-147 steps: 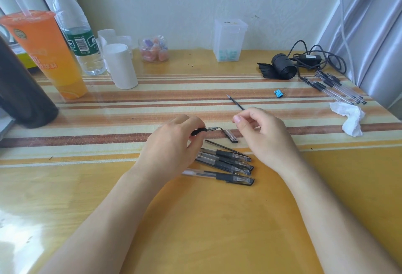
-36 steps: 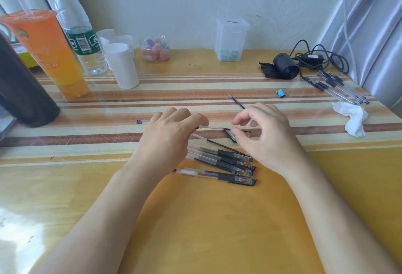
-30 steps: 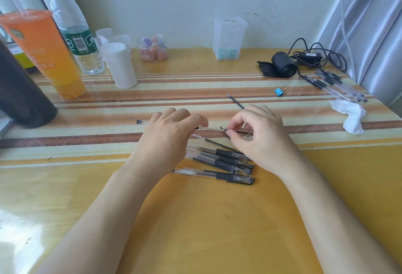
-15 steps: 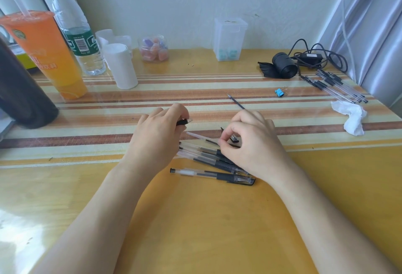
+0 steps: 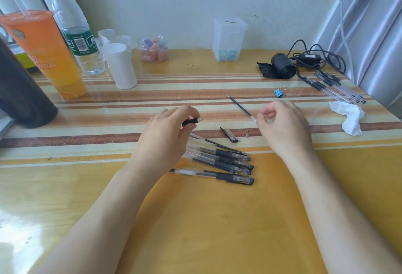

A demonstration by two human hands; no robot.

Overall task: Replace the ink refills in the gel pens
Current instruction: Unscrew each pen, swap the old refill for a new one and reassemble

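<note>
Black-gripped pen barrel [image 5: 191, 121] held in left hand [image 5: 165, 134] just beyond pile of pens [image 5: 221, 160], dark refill [image 5: 239, 106] farther beyond pinched at its end by right hand [image 5: 282, 126].

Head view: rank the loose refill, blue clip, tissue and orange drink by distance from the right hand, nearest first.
1. refill: its end lies at the fingertips of the right hand.
2. blue clip: just beyond the hand.
3. tissue: off to the right.
4. orange drink: far left, at the back.

head cam | worn on head | faces forward and down over table [image 5: 195, 219] | near, both forearms in view
</note>
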